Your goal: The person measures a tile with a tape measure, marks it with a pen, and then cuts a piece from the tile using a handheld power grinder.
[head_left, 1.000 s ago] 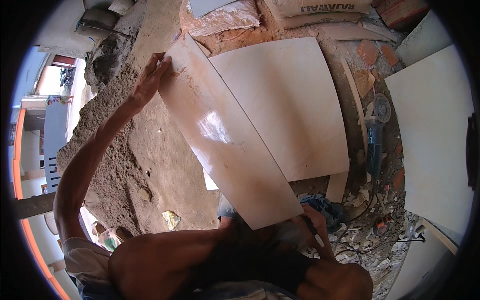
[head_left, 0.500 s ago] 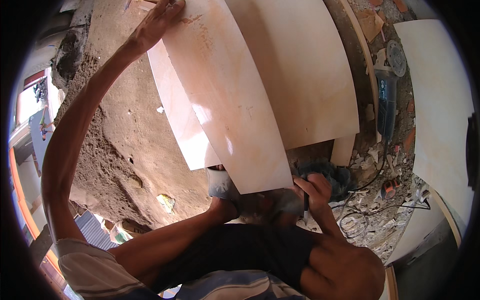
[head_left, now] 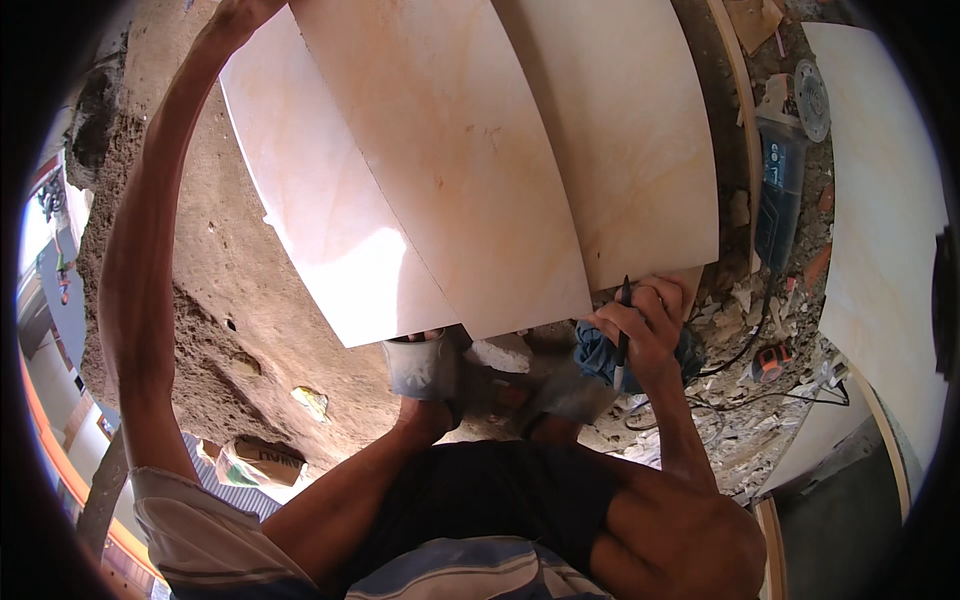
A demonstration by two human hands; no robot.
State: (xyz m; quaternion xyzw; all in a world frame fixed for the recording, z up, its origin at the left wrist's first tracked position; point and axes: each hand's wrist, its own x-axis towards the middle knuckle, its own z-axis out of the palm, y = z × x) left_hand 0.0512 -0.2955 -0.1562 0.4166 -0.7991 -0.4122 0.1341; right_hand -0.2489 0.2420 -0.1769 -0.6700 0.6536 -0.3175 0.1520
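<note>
- Tile strip (head_left: 440,170): 12 o'clock, seemingly lapped over the left tile (head_left: 320,240) and right tile (head_left: 630,130).
- Left hand (head_left: 245,12): 11 o'clock, cut off by frame; can't tell its grip.
- Right hand (head_left: 655,315): 3 o'clock, closed round a pen (head_left: 621,345), fingertips at the strip's near corner.
- I'd check alignment at both ends, press evenly so it can't skate.

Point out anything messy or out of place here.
Broken shards litter the ground to the right of the right hand, with the black cable of the grinder trailing among them, which looks untidy.
</note>
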